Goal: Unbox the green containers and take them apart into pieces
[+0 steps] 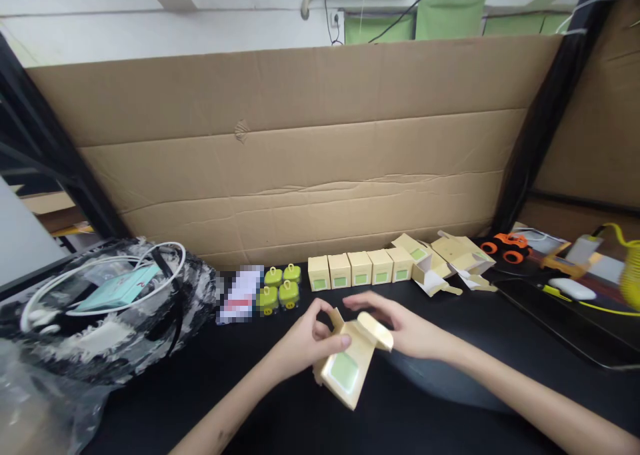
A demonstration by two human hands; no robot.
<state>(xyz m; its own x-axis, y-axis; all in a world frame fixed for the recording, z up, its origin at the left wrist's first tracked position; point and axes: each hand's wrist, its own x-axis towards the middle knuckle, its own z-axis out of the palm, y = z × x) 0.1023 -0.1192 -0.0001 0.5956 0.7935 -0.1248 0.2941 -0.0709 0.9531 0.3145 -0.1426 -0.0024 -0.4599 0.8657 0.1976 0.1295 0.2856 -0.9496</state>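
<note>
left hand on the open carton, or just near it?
Touching. The head view shows the left hand gripping the small carton, thumb pressed on its front face beside the green window; no gap visible.

We see one small cardboard box [347,368] held above the black table, near the front edge, between the two hands. It is pale yellow-tan with a light green square panel on the face turned up toward us. It is tilted, one corner pointing down. Its top flaps stand open, one flap folded outward.
</note>
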